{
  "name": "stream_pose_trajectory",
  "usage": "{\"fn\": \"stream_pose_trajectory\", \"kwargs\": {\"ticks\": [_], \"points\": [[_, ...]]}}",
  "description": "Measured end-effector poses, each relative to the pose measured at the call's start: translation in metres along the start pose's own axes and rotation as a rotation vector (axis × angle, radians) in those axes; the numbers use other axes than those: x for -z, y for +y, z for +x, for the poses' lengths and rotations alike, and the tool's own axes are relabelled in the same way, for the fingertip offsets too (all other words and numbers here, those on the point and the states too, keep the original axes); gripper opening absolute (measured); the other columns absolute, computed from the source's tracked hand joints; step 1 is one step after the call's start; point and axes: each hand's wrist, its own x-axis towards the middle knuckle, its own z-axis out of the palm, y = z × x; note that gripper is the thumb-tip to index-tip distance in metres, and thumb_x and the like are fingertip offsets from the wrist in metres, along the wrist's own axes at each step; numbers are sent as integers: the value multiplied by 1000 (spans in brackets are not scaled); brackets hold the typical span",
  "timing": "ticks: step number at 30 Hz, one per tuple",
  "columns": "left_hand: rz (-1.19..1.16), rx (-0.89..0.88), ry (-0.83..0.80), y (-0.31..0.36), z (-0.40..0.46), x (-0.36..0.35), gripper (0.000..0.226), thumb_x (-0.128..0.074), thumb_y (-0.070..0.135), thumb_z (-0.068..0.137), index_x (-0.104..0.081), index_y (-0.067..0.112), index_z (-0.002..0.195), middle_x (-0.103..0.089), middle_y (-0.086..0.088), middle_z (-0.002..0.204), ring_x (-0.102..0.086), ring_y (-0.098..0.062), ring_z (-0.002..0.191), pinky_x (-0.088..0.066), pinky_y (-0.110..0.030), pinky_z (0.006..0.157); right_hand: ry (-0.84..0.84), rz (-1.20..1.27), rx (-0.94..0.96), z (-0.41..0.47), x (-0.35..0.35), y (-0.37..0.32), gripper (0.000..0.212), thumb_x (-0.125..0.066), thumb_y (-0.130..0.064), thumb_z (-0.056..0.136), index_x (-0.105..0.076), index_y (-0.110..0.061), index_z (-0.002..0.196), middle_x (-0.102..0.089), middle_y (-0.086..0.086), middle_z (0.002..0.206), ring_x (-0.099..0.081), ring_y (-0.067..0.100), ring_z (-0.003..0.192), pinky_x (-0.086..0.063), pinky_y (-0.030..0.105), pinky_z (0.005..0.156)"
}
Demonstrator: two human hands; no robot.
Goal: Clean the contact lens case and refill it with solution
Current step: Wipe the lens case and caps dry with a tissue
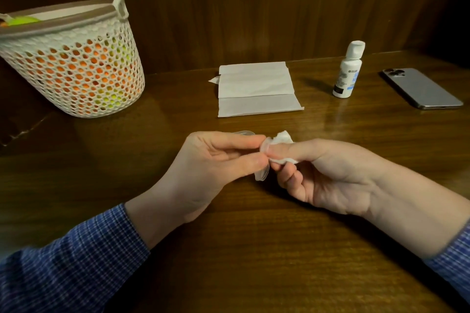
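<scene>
My left hand (216,160) pinches a clear plastic contact lens case (262,173) between thumb and fingers, just above the wooden table. The case stands on edge and is mostly hidden by my fingertips. My right hand (320,173) holds a small wad of white tissue (283,138) wrapped over its fingertip and pressed against the case. A white solution bottle (347,71) with its flip cap shut stands upright at the back right, apart from both hands.
A folded white paper towel (256,89) lies flat at the back centre. A white perforated basket (73,63) with orange and green contents stands at the back left. A grey phone (422,89) lies face down at the far right. A wooden wall panel closes the back.
</scene>
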Motion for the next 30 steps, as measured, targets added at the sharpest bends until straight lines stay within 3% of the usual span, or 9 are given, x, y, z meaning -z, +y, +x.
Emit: {"fn": "stream_pose_trajectory", "kwargs": {"ticks": [4,9,16,21,26,30], "points": [[-276,205,-92,4,6,1,37,-69,18,87,-73,7,122,-77,-5,109,-74,-14,102,-57,-29,90,-36,-122,165,-7,4,-7,16,-82,-15,69,-83,-14,85,-69,3,70,-60,5,49,-49,13,41],[-466,328,-72,4,7,5,27,-70,16,87,-78,11,112,-76,-3,93,-75,-12,83,-59,-24,73,57,-341,406,-10,11,-12,25,-80,-17,73,-80,-9,96,-74,6,74,-66,7,57,-50,17,47],[-353,322,-89,2,5,3,41,-69,15,87,-70,5,127,-76,-5,102,-74,-13,91,-58,-26,80,174,-620,592,-5,7,-1,13,-82,-21,80,-78,-10,86,-76,9,80,-66,11,64,-52,18,54],[-269,297,-34,0,3,0,37,-72,11,81,-74,0,116,-71,-19,110,-72,-24,94,-60,-32,84,302,-838,711,0,6,6,17,-82,-31,76,-76,-15,78,-74,6,72,-64,10,61,-52,18,55],[-122,274,74,-3,0,-3,33,-75,14,71,-81,12,103,-78,-10,113,-74,-25,112,-60,-42,95,458,-947,714,5,5,10,24,-81,-39,70,-71,-18,65,-71,1,66,-61,7,57,-50,16,50],[-3,257,103,-2,-2,-3,36,-76,21,68,-82,15,102,-79,-7,112,-73,-24,113,-59,-46,97,478,-984,706,7,5,11,19,-83,-35,74,-73,-20,69,-73,-2,70,-68,13,66,-53,21,51]]}}
